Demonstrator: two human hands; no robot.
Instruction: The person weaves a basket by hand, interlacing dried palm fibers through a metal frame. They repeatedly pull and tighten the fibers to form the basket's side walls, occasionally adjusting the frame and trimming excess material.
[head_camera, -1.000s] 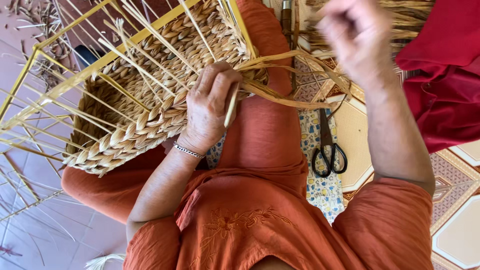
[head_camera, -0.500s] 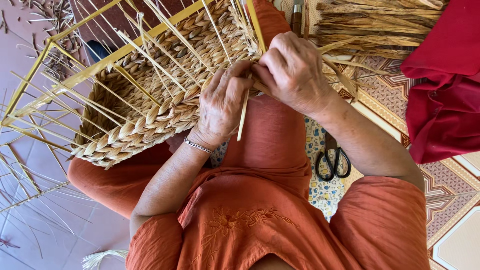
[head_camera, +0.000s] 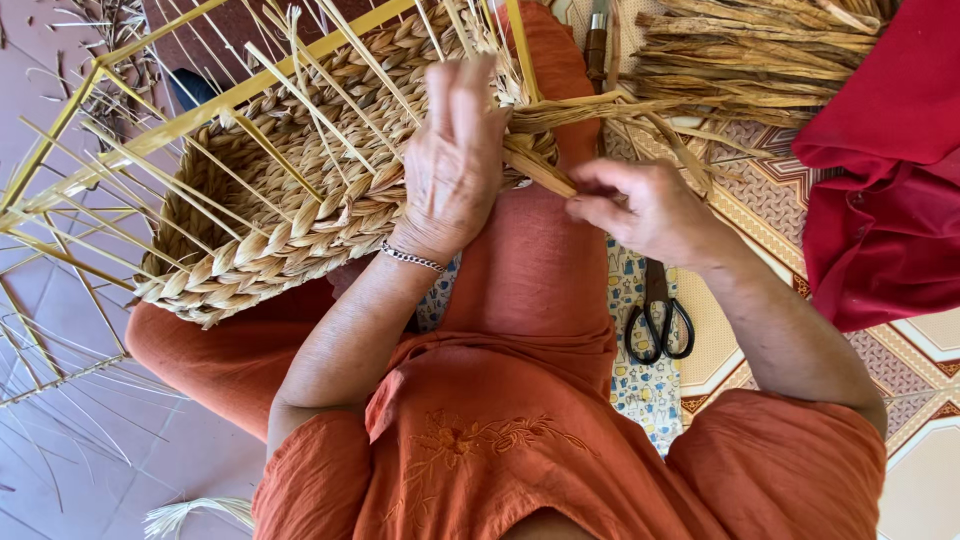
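Fingers (head_camera: 590, 190) of my right hand (head_camera: 650, 210) are pinched shut on a flat straw strand (head_camera: 540, 165), pulling it tight off the corner of the basket (head_camera: 300, 230). My left hand (head_camera: 455, 165) lies flat with fingers spread against the woven wall, not gripping, just pinning the weave so it doesn't slip. The basket rests tilted on my lap, I reckon so the working edge faces me. Its yellow frame (head_camera: 150, 135) and loose stakes stick out left, so that side's crowded. On the right there's room above the scissors (head_camera: 658, 320) on the mat, before the straw bundle (head_camera: 760, 50) and red cloth (head_camera: 885, 170).
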